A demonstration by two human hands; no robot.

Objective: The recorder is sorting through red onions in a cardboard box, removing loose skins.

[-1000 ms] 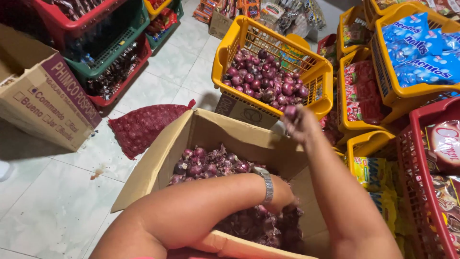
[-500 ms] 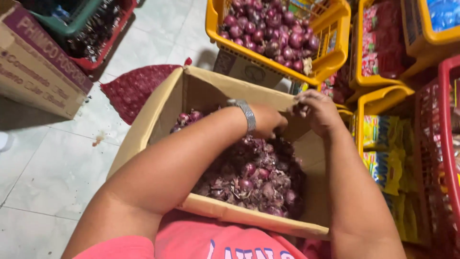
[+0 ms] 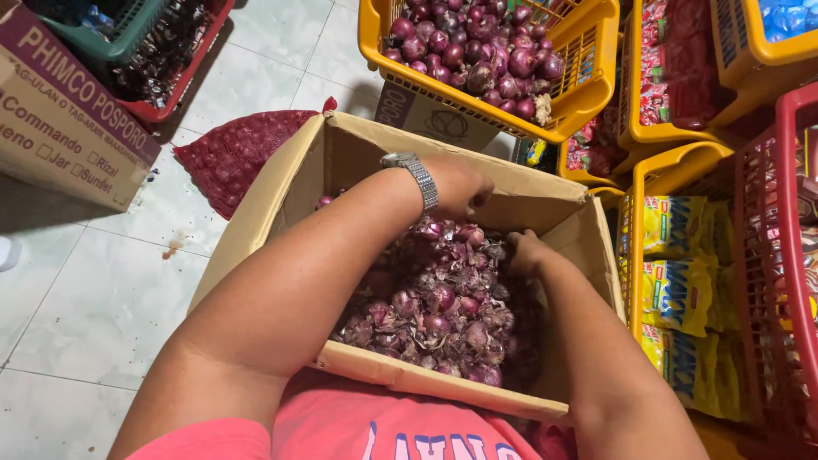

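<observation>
Both bare forearms reach forward from the bottom edge toward 12 o'clock. The left hand (image 3: 456,187) sits farther out, palm turned down and curled loosely, its fingers (image 3: 479,203) bent toward 3 o'clock; a metal watch band circles the wrist. The right hand (image 3: 527,251) lies lower, toward 4 o'clock of the left, knuckles up, fingertips tucked down out of sight.

Dark purple-red round onions (image 3: 443,298) with papery mauve skins fill a plain tan cardboard box (image 3: 256,213). More glossy purple onions (image 3: 477,51) sit in a bright yellow plastic basket (image 3: 588,94). A deep red mesh sack (image 3: 234,158) lies on pale grey-white floor tiles (image 3: 94,315). The wristwatch band (image 3: 422,181) is silver metal; the shirt (image 3: 392,426) is coral pink.
</observation>
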